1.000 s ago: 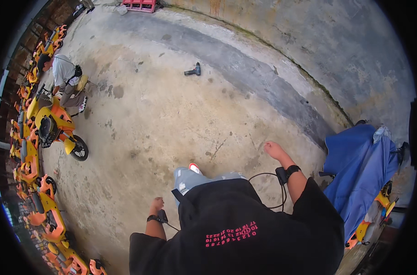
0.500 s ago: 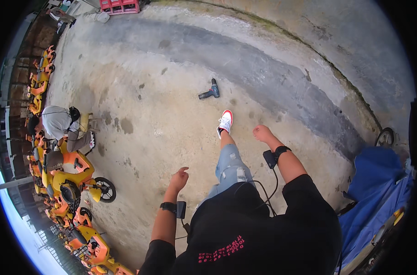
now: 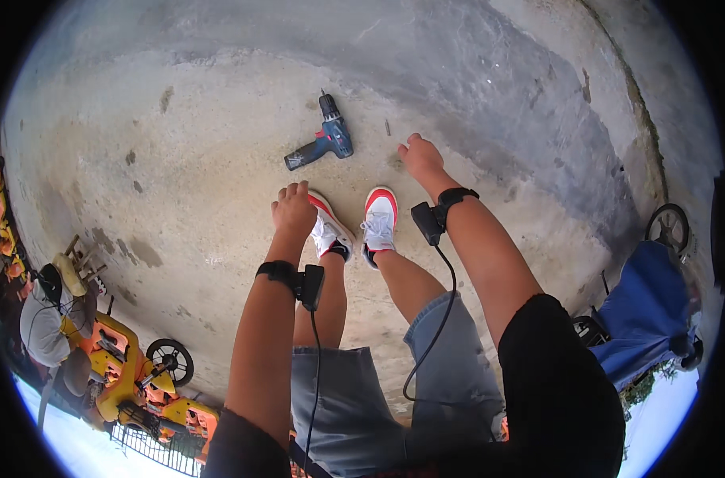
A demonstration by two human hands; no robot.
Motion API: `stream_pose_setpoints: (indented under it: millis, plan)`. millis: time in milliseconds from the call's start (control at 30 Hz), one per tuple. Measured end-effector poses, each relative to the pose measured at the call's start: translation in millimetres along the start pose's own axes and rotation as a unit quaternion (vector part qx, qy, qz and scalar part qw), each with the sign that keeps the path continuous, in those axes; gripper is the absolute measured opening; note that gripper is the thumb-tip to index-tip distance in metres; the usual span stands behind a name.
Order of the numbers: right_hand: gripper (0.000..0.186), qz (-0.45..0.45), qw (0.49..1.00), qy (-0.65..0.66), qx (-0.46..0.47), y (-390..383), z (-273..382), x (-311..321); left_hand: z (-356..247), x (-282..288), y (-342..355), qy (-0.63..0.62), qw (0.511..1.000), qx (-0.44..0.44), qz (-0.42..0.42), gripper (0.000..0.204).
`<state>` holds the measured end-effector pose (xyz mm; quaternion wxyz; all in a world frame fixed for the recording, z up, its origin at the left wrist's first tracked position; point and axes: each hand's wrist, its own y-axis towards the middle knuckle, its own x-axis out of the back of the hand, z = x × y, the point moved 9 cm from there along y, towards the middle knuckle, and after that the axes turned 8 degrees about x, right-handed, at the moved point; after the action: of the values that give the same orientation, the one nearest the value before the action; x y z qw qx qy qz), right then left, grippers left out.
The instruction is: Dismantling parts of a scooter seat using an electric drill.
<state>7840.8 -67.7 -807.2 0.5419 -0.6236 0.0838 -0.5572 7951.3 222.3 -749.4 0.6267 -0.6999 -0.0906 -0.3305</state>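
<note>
Dark blue cordless drill (image 3: 330, 139) on its side on concrete floor (image 3: 211, 151), ahead of the feet; black chuck points away from wearer, battery end toward the left. Small metal bit (image 3: 387, 127) lies on floor right of drill, apart from it.

Both hands out low over the floor. Left hand (image 3: 294, 209): fingers bent, back of hand up, nearest the battery end but apart from it; grip can't be told from this angle. Right hand (image 3: 421, 156): fingers partly curled, narrow gap at the tips, near the bit, not touching.

Black strapped-on boxes with cables at both wrists. White-and-red sneakers (image 3: 381, 217) side by side, toes toward drill. Far left: a person (image 3: 44, 328) in a pale top, bent beside a yellow-orange scooter (image 3: 126, 368). Right side: blue cover (image 3: 641, 307) draped, spoked wheel (image 3: 669, 228) just beyond it.
</note>
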Motion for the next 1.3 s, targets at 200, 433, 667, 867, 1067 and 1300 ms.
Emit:
stream_pose_setpoints:
  millis: [200, 433, 667, 867, 1067, 1300]
  plan:
    - [0.039, -0.035, 0.999, 0.02, -0.016, 88, 14, -72, -7, -47, 125, 0.092, 0.981, -0.024, -0.168, 0.066]
    - [0.033, -0.102, 0.993, 0.046, -0.035, 79, -14, -78, -44, -34, 138, 0.048, 0.996, -0.036, -0.064, 0.055]
    - [0.029, 0.009, 0.989, 0.148, -0.008, -126, -80, -48, -16, 43, 14, 0.096, 0.991, -0.069, 0.066, 0.069]
    - [0.022, 0.031, 0.912, 0.389, -0.128, -392, -171, -30, 65, 142, -172, 0.076, 0.99, -0.054, 0.103, 0.065]
    - [0.024, -0.029, 0.752, 0.633, -0.184, -639, -128, 19, 13, 199, -359, -0.185, 0.91, -0.122, 0.349, 0.046]
    - [0.021, -0.183, 0.652, 0.736, 0.02, -805, -5, 81, -143, 156, -627, -0.241, 0.707, -0.241, 0.619, 0.041]
